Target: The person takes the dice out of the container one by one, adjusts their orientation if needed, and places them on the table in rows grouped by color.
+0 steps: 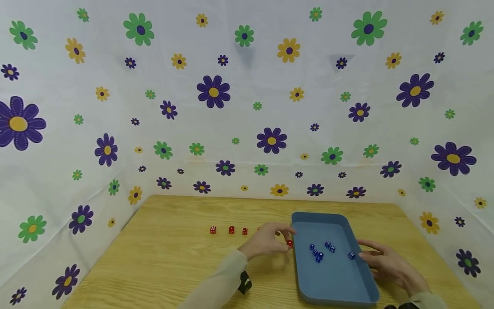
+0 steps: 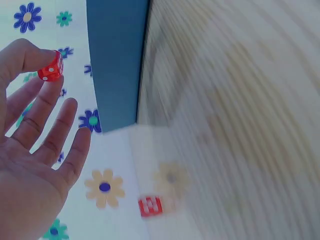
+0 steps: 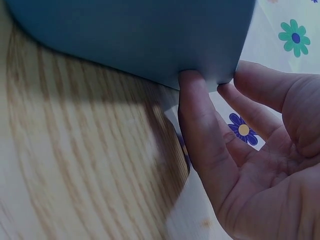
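Note:
My left hand (image 1: pixel 266 241) pinches a red die (image 2: pixel 51 67) between thumb and index finger, its other fingers spread. That die is just outside the left wall of the blue tray (image 1: pixel 335 289). Several blue dice (image 1: pixel 319 256) lie in the tray, with one (image 1: pixel 351 255) apart near its right side. My right hand (image 1: pixel 393 264) touches the tray's outer right wall with its fingertips, as the right wrist view (image 3: pixel 260 165) shows. On the table left of the tray, red dice stand in a row, among them one die (image 1: pixel 213 230) at the left end; my left hand partly hides another.
The wooden table (image 1: pixel 154 266) bears the tray on its right part. White cloth (image 1: pixel 239 124) with printed flowers closes off the back and both sides. A dark band (image 1: pixel 245 283) sits at the left wrist.

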`<state>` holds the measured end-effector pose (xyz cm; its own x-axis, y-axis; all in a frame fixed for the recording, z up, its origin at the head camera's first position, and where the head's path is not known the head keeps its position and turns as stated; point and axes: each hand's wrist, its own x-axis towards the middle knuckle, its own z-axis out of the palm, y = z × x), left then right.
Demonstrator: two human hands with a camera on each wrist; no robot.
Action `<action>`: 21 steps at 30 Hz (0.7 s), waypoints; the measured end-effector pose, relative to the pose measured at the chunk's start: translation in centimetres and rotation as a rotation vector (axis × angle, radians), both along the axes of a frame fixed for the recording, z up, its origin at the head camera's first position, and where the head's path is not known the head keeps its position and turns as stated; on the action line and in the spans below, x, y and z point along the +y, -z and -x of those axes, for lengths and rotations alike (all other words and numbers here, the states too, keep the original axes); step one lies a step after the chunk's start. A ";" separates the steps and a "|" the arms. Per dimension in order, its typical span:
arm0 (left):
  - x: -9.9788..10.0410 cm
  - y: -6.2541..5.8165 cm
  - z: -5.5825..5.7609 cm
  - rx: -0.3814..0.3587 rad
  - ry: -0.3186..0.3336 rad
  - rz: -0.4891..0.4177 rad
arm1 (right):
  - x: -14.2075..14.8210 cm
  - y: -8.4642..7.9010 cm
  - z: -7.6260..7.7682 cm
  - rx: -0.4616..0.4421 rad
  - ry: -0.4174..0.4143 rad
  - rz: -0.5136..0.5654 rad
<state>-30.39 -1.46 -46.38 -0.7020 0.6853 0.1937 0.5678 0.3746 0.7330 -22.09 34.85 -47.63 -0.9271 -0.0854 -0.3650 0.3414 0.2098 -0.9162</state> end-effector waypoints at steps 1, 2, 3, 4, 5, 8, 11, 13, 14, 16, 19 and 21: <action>-0.5 0.0 0.0 -0.006 -0.013 -0.002 | 0.0 0.0 0.0 -0.004 0.006 0.000; -1.0 0.0 -0.1 -0.012 -0.029 -0.001 | 0.0 0.0 0.0 -0.002 0.001 0.002; -1.5 -0.1 -0.1 -0.018 -0.044 0.000 | 0.0 0.0 -0.1 -0.002 0.002 0.003; -2.1 -0.1 -0.1 -0.017 -0.059 0.002 | 0.0 0.0 -0.1 0.000 -0.002 0.004; -2.6 -0.1 -0.1 -0.016 -0.073 0.006 | -0.1 0.0 -0.1 0.002 -0.005 0.006; -4.1 -0.1 0.2 -0.012 -0.103 0.016 | -0.2 -0.1 0.0 -0.006 0.015 0.003; -5.5 -0.1 0.5 -0.008 -0.125 0.019 | -0.3 -0.1 0.1 -0.009 0.026 -0.004; -6.6 0.0 0.8 -0.002 -0.142 0.020 | -0.4 0.0 0.1 -0.011 0.031 -0.004; -7.1 0.0 0.9 -0.004 -0.151 0.018 | -0.4 0.0 0.2 -0.012 0.034 -0.005; -8.2 0.1 1.2 0.005 -0.173 0.015 | -0.4 0.1 0.2 -0.011 0.036 -0.007; -10.0 0.3 1.9 0.012 -0.208 0.001 | -0.3 0.1 0.2 -0.008 0.033 -0.014; -11.1 0.4 2.3 0.022 -0.235 0.000 | -0.2 0.1 0.2 -0.014 0.049 -0.015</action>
